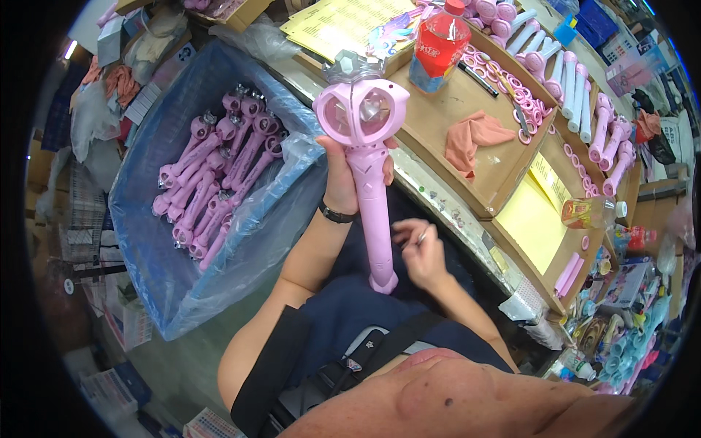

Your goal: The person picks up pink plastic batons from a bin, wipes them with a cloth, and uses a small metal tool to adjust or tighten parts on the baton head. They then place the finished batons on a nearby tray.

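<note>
Far left: a big bin (146,241) lined with blue plastic, standing just beside my left arm. Pink wands (212,182) lie heaped in it, heads mostly toward the far end, handles toward me.

My left hand (343,179) is raised over my lap, fingers wrapped tight round the upper handle of a pink toy wand (369,157), just under its head. The wand stands nearly upright. Its head is heart-shaped with two round windows and a clear faceted gem on top; the foot of the handle flares out low by my right hand. A dark band sits on my left wrist.

My right hand (422,252) is just to the right of the wand's lower handle, close to it but whether it touches I cannot tell. Thumb and fingertips are pinched together on a small shiny piece (422,235), too small to make out.

Right of that, the workbench (438,117): wooden trays set at an angle. On the near tray, a peach cloth (471,139) lies near the middle. At the tray's far edge stands a red drink bottle (438,44), with yellow sheets (343,22) behind it. Pink rings (511,102) are scattered along the tray's right edge. Farther right, white and pink wand handles (577,87) are lined up in the next tray. A yellow pad (533,226) lies at the bench's near right corner.
</note>
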